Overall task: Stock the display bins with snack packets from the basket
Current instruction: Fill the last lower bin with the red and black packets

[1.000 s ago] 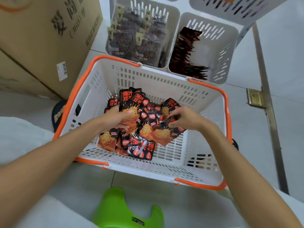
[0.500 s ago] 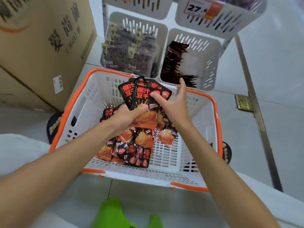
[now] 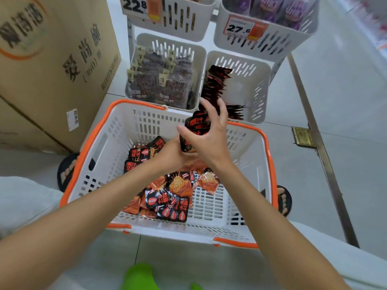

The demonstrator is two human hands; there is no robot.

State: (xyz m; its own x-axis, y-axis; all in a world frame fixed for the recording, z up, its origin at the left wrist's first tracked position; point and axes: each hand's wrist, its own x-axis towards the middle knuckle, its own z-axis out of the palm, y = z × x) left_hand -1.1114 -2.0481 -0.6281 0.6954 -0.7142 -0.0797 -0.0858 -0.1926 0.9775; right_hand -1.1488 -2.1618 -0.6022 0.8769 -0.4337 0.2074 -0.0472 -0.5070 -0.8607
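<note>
A white basket with an orange rim [image 3: 92, 143] stands on the floor, with several loose red-and-black snack packets [image 3: 167, 195] in its bottom. Above its far side, both hands hold a bunch of the same packets [image 3: 198, 127] upright. My left hand [image 3: 171, 155] grips the bunch from below and is partly hidden behind the right wrist. My right hand [image 3: 207, 139] curls round the bunch from the right, thumb at the front and fingers over the top. Just beyond, the right-hand display bin [image 3: 258, 91] holds a row of matching packets [image 3: 215, 84] along its left side.
The left bin [image 3: 201, 65] is full of brown packets. Two upper bins carry price tags 22.8 [image 3: 135, 6] and 27.6 [image 3: 238, 28]. A big cardboard box [image 3: 52, 65] stands left, a green stool [image 3: 140, 277] below, sandalled feet beside the basket, and a metal floor strip [image 3: 322, 153] right.
The bunch of packets came up out of the basket and moved toward the right-hand bin. My right hand went from the loose packets to wrapping round the bunch.
</note>
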